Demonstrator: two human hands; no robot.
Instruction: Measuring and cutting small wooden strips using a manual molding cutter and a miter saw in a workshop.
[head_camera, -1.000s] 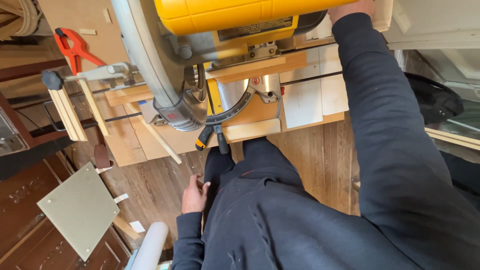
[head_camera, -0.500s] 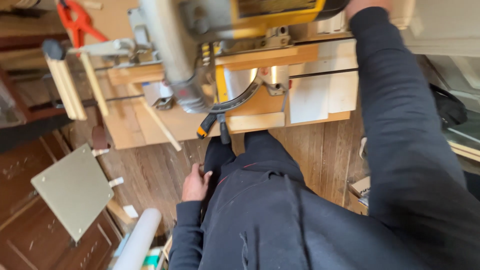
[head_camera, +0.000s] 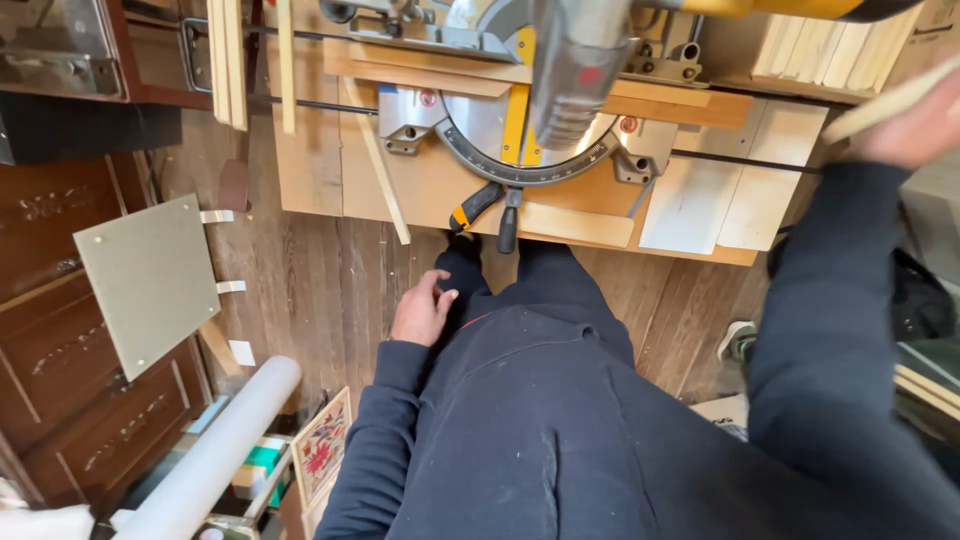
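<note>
A yellow and grey mitre saw (head_camera: 540, 110) stands on a wooden bench (head_camera: 430, 190) in front of me. A long wooden board (head_camera: 440, 75) lies across the saw's fence. My left hand (head_camera: 422, 310) hangs by my thigh, fingers loosely curled, holding nothing. My right hand (head_camera: 905, 130) is raised at the right edge, blurred, gripping a pale strip of wood (head_camera: 885, 100) that slants up to the right. My dark sleeves and trousers fill the lower half of the view.
Thin wood strips (head_camera: 228, 60) lean at the bench's left end, and one strip (head_camera: 385, 180) lies across it. A grey-green panel (head_camera: 150, 280) rests against brown cabinets (head_camera: 60, 330). A white roll (head_camera: 215, 450) and a floral picture (head_camera: 322, 445) lie on the plank floor.
My right hand has left the saw's top handle and swung out to the right with a wood strip. The view has tilted down. My left hand stays by my thigh.
</note>
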